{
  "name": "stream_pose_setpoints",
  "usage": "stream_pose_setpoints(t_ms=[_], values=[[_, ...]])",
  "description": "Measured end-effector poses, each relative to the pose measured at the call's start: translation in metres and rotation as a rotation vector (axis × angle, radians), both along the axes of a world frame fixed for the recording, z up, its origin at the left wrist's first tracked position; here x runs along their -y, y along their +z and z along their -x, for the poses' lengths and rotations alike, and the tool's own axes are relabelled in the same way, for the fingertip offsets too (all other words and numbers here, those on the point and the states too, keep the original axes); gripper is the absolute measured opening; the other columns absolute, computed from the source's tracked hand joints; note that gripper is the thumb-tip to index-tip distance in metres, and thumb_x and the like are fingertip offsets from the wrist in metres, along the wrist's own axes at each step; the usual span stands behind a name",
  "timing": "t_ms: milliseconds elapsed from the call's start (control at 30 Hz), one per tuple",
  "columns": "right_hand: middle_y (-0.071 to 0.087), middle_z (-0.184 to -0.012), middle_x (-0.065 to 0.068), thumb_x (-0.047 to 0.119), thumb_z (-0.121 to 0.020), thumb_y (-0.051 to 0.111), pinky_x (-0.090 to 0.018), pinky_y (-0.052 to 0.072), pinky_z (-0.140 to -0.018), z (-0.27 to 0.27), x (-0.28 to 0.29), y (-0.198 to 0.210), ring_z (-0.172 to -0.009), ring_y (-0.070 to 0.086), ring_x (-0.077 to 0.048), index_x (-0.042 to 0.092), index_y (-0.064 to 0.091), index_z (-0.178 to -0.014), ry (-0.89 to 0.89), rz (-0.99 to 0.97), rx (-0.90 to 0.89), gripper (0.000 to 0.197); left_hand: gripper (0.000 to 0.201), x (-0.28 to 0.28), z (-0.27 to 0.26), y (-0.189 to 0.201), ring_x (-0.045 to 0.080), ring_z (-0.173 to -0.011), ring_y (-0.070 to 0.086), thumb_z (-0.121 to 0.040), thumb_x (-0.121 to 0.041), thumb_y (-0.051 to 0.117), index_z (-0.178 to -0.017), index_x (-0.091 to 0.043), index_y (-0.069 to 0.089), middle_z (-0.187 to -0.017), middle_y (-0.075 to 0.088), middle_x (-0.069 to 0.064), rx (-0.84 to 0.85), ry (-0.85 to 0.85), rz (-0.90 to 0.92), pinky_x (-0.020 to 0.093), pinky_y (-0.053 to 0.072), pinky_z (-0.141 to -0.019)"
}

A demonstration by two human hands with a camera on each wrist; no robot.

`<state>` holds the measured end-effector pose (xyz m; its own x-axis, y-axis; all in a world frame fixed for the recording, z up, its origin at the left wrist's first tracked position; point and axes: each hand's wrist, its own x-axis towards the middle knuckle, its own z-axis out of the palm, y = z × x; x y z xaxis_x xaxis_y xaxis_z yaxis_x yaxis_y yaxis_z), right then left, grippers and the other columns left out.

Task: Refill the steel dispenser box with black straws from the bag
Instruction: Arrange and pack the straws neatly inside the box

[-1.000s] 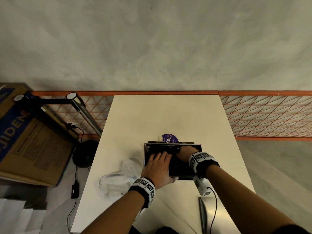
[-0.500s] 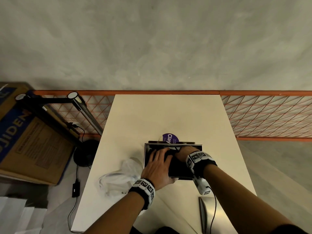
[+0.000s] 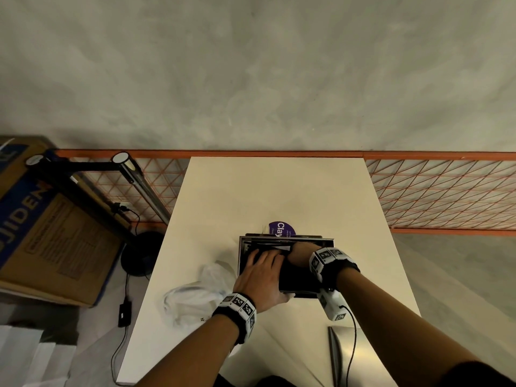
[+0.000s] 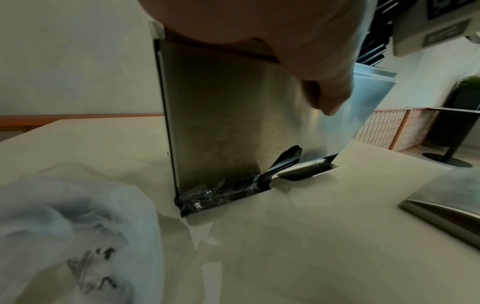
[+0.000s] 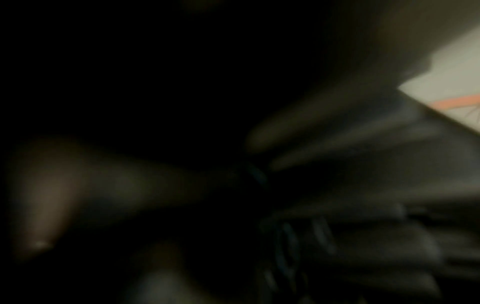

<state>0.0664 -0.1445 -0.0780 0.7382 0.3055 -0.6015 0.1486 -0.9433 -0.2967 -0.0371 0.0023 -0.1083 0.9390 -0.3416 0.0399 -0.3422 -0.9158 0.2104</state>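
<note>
Fingers of my left hand (image 3: 261, 277) lie flat on the straws (image 3: 268, 245), levelling them in the steel box (image 3: 242, 255); my right hand (image 3: 300, 254) is buried inside, grip unclear.

Cardboard box (image 3: 47, 227), lamp (image 3: 122, 174), purple sticker (image 3: 282, 229), table (image 3: 279, 191).

Café: table (image 3: 276, 191), straw dispenser (image 4: 221, 123)

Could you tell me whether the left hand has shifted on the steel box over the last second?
Yes, slightly: the left hand has slid toward the box's left wall, away from the right hand.
</note>
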Motion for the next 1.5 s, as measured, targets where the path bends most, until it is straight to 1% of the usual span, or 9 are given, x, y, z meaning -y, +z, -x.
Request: stream_pose_setpoints(t_ms=[267, 433, 567, 733, 967, 1167, 1267, 1400, 1500], values=[[0.062, -0.129, -0.014, 0.025, -0.102, 0.037, -0.037, 0.043, -0.103, -0.007, -0.001, 0.001, -0.119, 0.058, -0.028, 0.011, 0.058, -0.128, -0.031, 0.023, -0.027, 0.037, 0.086, 0.000, -0.007, 0.004, 0.018, -0.122, 0.051, -0.066, -0.075, 0.061, -0.133, -0.023, 0.049, -0.130, 0.052, -0.007, -0.006, 0.005, -0.011, 0.045, 0.030, -0.118], [0.066, -0.124, -0.011, 0.028, -0.095, 0.043, -0.035, 0.044, -0.100, -0.015, 0.006, 0.001, -0.116, 0.060, -0.026, 0.021, 0.062, -0.123, -0.020, -0.064, -0.068, 0.034, 0.085, 0.000, -0.009, 0.004, 0.018, -0.123, 0.050, -0.067, -0.074, 0.061, -0.134, -0.022, 0.050, -0.132, 0.052, -0.006, 0.010, -0.008, -0.004, 0.044, 0.033, -0.116], [0.063, -0.128, -0.017, 0.017, -0.098, 0.044, -0.029, 0.039, -0.096, -0.012, 0.005, 0.015, -0.116, 0.059, -0.028, 0.010, 0.061, -0.128, 0.044, -0.101, -0.073, 0.034, 0.081, -0.001, -0.011, 0.005, 0.018, -0.123, 0.049, -0.069, -0.075, 0.060, -0.130, -0.022, 0.050, -0.130, 0.051, -0.005, 0.011, -0.020, -0.013, 0.043, 0.034, -0.115], [0.066, -0.123, -0.017, 0.013, -0.095, 0.048, -0.025, 0.039, -0.087, -0.013, 0.004, 0.024, -0.111, 0.061, -0.027, 0.006, 0.066, -0.118, 0.042, -0.102, -0.093, 0.030, 0.080, -0.002, -0.014, 0.007, 0.022, -0.121, 0.050, -0.067, -0.074, 0.063, -0.125, -0.020, 0.053, -0.127, 0.052, -0.003, 0.044, -0.033, -0.011, 0.042, 0.038, -0.112], [0.060, -0.135, -0.014, 0.014, -0.097, 0.041, -0.033, 0.040, -0.103, -0.006, -0.003, 0.030, -0.123, 0.055, -0.027, 0.014, 0.060, -0.131, 0.079, -0.074, -0.083, 0.038, 0.083, -0.002, -0.011, 0.009, 0.024, -0.133, 0.044, -0.066, -0.075, 0.065, -0.127, -0.019, 0.056, -0.141, 0.045, 0.003, 0.094, -0.027, -0.017, 0.050, 0.029, -0.120], [0.048, -0.147, -0.015, 0.035, -0.103, 0.031, -0.040, 0.033, -0.112, 0.008, -0.002, 0.027, -0.135, 0.045, -0.031, 0.015, 0.049, -0.141, 0.151, -0.053, -0.038, 0.046, 0.093, 0.000, -0.012, 0.010, 0.023, -0.141, 0.041, -0.066, -0.078, 0.058, -0.133, -0.014, 0.052, -0.150, 0.047, 0.005, 0.027, -0.001, -0.035, 0.049, 0.022, -0.125], [0.055, -0.140, -0.014, 0.054, -0.092, 0.020, -0.045, 0.040, -0.106, 0.014, 0.002, 0.023, -0.125, 0.054, -0.032, 0.021, 0.054, -0.130, 0.151, -0.016, 0.030, 0.061, 0.089, 0.000, -0.010, 0.011, 0.021, -0.135, 0.046, -0.064, -0.076, 0.060, -0.130, -0.018, 0.050, -0.141, 0.053, -0.001, -0.013, 0.021, 0.005, 0.043, 0.023, -0.124], [0.062, -0.126, -0.014, 0.053, -0.094, 0.022, -0.046, 0.049, -0.094, 0.022, 0.006, 0.022, -0.111, 0.061, -0.035, 0.021, 0.054, -0.123, 0.219, 0.018, 0.140, 0.054, 0.086, 0.001, -0.008, 0.012, 0.020, -0.128, 0.049, -0.063, -0.073, 0.063, -0.129, -0.020, 0.047, -0.133, 0.055, -0.004, -0.036, 0.026, 0.038, 0.039, 0.027, -0.119], [0.063, -0.124, -0.014, 0.071, -0.082, 0.001, -0.047, 0.050, -0.092, 0.020, 0.007, 0.013, -0.109, 0.062, -0.036, 0.024, 0.052, -0.125, 0.246, 0.023, 0.184, 0.081, 0.096, 0.001, -0.009, 0.012, 0.020, -0.132, 0.046, -0.062, -0.075, 0.065, -0.137, -0.021, 0.041, -0.138, 0.053, -0.004, -0.092, 0.045, 0.040, 0.039, 0.026, -0.120]])
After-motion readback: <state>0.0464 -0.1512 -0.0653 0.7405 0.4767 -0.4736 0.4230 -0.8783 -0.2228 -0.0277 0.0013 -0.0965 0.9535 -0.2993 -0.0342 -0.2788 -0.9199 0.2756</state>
